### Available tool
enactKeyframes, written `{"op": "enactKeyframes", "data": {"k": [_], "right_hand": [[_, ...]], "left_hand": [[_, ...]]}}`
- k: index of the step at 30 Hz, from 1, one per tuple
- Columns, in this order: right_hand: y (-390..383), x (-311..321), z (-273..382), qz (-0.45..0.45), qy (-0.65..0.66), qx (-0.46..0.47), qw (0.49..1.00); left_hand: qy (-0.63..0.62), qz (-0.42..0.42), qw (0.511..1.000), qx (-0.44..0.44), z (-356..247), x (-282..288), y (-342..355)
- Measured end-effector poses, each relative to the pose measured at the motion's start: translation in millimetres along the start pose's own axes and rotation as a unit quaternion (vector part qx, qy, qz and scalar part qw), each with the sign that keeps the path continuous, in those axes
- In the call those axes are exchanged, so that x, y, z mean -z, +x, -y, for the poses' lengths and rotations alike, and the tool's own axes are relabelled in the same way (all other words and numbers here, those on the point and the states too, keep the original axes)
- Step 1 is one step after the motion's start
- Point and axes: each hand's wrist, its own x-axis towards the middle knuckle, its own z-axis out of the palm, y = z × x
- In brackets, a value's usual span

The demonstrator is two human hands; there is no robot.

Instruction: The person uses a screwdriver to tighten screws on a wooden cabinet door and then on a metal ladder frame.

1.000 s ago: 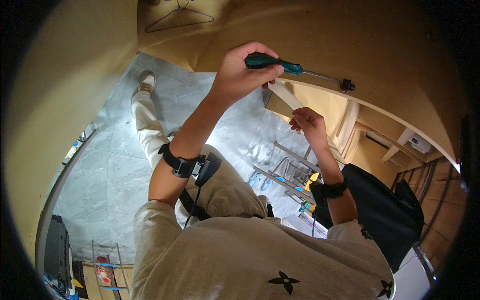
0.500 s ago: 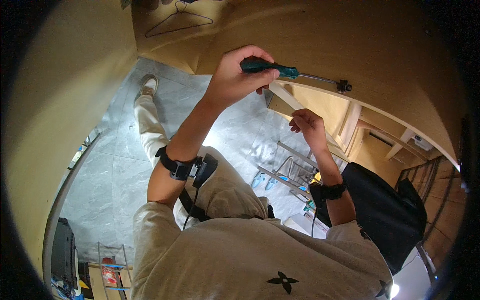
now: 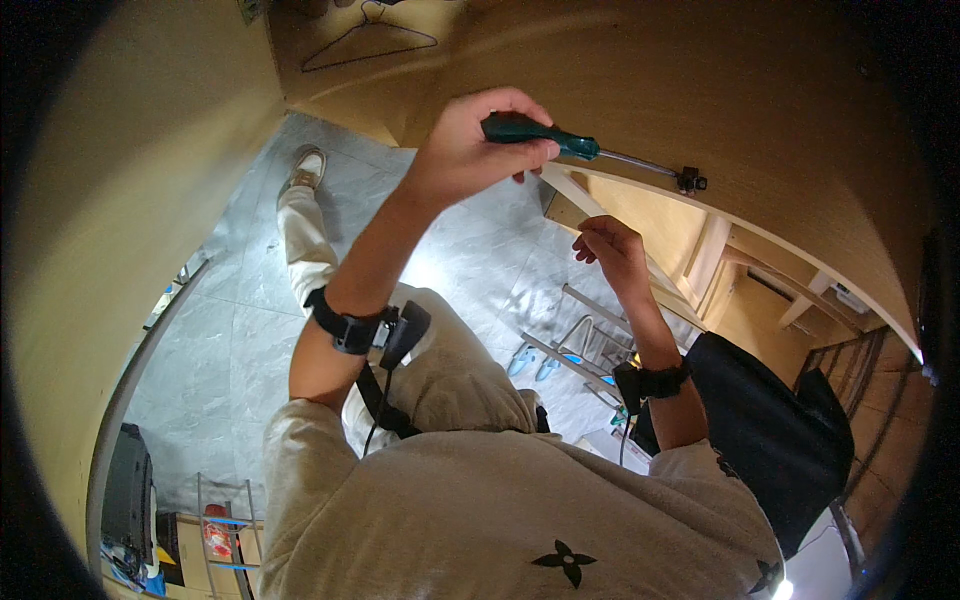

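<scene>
Left hand [image 3: 468,148] closed round the green handle of a screwdriver [image 3: 572,143], thumb and fingers wrapped; shaft runs rightward, its far end at a small dark fitting [image 3: 689,181] on the wooden panel [image 3: 600,65]. Right hand [image 3: 618,252] apart, below the shaft, fingers loosely curled; cannot tell whether they hold anything.

Screwdriver [image 3: 578,145] in left fingers [image 3: 515,101] — tip at fitting [image 3: 690,181] on panel [image 3: 600,80]; right fingers [image 3: 592,243] below — hanger [image 3: 372,25] far left.
</scene>
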Motion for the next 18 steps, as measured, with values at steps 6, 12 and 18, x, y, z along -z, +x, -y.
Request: {"op": "enactKeyframes", "data": {"k": [6, 12, 18], "right_hand": [[-15, 0, 5, 0.015, 0.050, -0.025, 0.998], [-36, 0, 36, 0.021, 0.129, 0.042, 0.991], [-70, 12, 56, -0.026, 0.247, 0.105, 0.963]], "left_hand": [[0.191, 0.104, 0.974, -0.055, -30, 8, 23], [0.390, 0.281, 0.823, 0.303, -77, -8, 57], [0.141, 0.422, 0.640, 0.627, -102, -25, 99]]}}
